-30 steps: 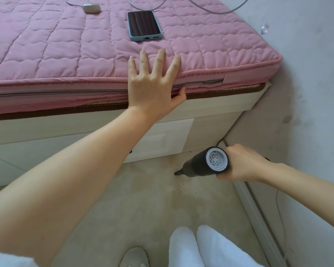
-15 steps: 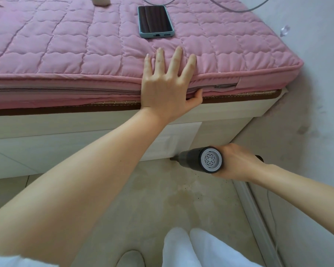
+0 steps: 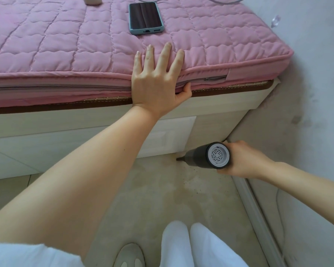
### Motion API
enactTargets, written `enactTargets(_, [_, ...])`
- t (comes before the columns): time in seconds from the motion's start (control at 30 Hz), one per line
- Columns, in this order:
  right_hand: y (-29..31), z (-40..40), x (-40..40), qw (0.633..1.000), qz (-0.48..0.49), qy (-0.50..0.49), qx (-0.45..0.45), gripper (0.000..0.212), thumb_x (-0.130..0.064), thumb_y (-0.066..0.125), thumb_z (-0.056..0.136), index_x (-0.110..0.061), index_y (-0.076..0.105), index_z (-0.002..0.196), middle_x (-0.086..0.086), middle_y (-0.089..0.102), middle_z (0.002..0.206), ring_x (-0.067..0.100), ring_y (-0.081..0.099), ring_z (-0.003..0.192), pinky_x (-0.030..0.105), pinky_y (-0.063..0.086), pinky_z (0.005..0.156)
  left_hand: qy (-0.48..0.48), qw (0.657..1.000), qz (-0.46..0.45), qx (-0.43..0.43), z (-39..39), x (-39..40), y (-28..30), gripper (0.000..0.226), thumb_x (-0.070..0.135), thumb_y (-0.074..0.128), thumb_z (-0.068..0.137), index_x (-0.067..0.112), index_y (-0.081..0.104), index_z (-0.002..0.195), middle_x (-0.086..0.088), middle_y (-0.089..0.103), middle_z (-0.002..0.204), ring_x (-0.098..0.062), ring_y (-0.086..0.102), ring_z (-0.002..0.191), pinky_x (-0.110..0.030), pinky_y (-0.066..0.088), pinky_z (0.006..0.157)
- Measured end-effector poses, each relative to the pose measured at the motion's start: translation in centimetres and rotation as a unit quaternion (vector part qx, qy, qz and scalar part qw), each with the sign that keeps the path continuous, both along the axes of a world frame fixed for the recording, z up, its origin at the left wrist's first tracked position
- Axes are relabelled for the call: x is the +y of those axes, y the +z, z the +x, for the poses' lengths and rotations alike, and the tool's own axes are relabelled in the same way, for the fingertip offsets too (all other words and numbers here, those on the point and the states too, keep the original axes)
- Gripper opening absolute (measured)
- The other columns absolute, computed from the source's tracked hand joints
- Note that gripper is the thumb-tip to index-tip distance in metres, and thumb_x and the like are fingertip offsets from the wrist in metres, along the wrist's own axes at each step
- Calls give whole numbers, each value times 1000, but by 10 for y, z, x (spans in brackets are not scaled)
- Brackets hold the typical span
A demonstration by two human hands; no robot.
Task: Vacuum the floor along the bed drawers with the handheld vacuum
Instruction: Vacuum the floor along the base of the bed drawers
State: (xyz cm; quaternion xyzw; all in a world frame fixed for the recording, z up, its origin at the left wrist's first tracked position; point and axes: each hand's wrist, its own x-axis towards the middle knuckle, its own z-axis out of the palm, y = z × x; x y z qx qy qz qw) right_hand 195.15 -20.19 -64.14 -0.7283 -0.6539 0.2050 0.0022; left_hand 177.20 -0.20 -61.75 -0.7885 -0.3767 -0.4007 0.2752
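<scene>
right hand [image 3: 243, 160] grips vacuum [image 3: 206, 156] | nozzle now down at floor [image 3: 162, 199] seam under drawer [image 3: 172, 137] front, moved in from open floor | left hand [image 3: 156, 81] flat, fingers spread, bracing on mattress [image 3: 66, 54] edge | crumbs [image 3: 191, 182] behind nozzle unswept, pass just starting

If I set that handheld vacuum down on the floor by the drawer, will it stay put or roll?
The handheld vacuum has a round barrel with a circular vented end cap, so on its side it would probably roll on the smooth floor. The right hand carries it alone, so it is likely light. Its tapered nozzle would likely make it curve rather than roll straight.
</scene>
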Motion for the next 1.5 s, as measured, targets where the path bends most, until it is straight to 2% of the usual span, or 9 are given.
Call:
enactTargets(0.13, [5, 1, -7, 999, -4, 26, -27, 24, -39, 69, 68, -31, 55, 86, -4, 66, 79, 19, 61, 77, 33, 52, 62, 3, 1000, 3, 1, 0, -1, 0, 59, 53, 53, 87, 17, 67, 132, -14, 64, 135, -47, 61, 119, -62, 46, 102])
enactTargets(0.23, [9, 1, -12, 999, -7, 31, -37, 22, -36, 69, 68, -31, 48, 74, -9, 57, 67, 15, 53, 67, 28, 45, 56, 3, 1000, 5, 3, -1, 0, -1, 59, 53, 52, 87, 18, 67, 132, -14, 64, 135, -47, 61, 119, -61, 46, 102])
enactTargets(0.33, [14, 2, -16, 999, -15, 32, -41, 31, -34, 70, 65, -34, 38, 61, -11, 49, 57, 8, 49, 56, 26, 38, 50, 4, 1000, 5, 1, 0, 1, -2, 59, 54, 52, 87, 18, 67, 132, -14, 64, 135, -47, 61, 119, -61, 46, 102])
enactTargets(0.43, [17, 3, -20, 998, -26, 35, -48, 31, -33, 70, 64, -31, 38, 62, -8, 51, 58, 9, 51, 57, 28, 41, 51, 5, 1000, 14, 4, 0, 2, -4, 59, 54, 51, 88, 18, 67, 132, -14, 65, 134, -46, 62, 119, -61, 47, 102])
enactTargets(0.53, [20, 4, -24, 997, -38, 30, -52, 32, -32, 69, 63, -27, 38, 61, -7, 49, 57, 6, 48, 54, 27, 38, 49, 8, 1000, 17, 2, 0, 2, -4, 59, 54, 50, 88, 18, 66, 132, -13, 65, 134, -46, 62, 119, -61, 47, 102])
enactTargets(0.67, [21, 4, -29, 996, -47, 41, -61, 30, -32, 68, 62, -19, 40, 63, -2, 50, 57, 12, 47, 53, 25, 33, 47, 6, 1000, 16, 5, -1, 3, -4, 59, 55, 50, 89, 18, 66, 133, -13, 64, 135, -46, 61, 119, -61, 47, 102])
enactTargets(0.97, [23, 7, -44, 993, -82, 50, -74, 28, -33, 64, 60, -13, 46, 70, 4, 56, 63, 15, 44, 52, 30, 35, 46, 12, 1000, 17, 5, -1, 3, -5, 59, 56, 49, 89, 20, 64, 133, -12, 64, 135, -45, 61, 120, -60, 46, 102])
enactTargets(1.33, [14, 2, -35, 996, -13, 52, -75, 29, -31, 64, 66, -26, 35, 64, -4, 48, 56, 9, 45, 52, 26, 30, 45, 5, 1000, 13, 1, -1, 4, -5, 60, 57, 48, 90, 20, 64, 134, -12, 64, 135, -45, 61, 120, -60, 46, 103])
enactTargets(1.5, [14, 0, -37, 997, -36, 41, -47, 28, -31, 66, 63, -25, 40, 65, -4, 51, 57, 10, 49, 53, 29, 36, 48, 8, 1000, 15, 0, -1, 3, -4, 59, 56, 49, 89, 20, 65, 134, -13, 64, 134, -45, 61, 120, -60, 46, 103])
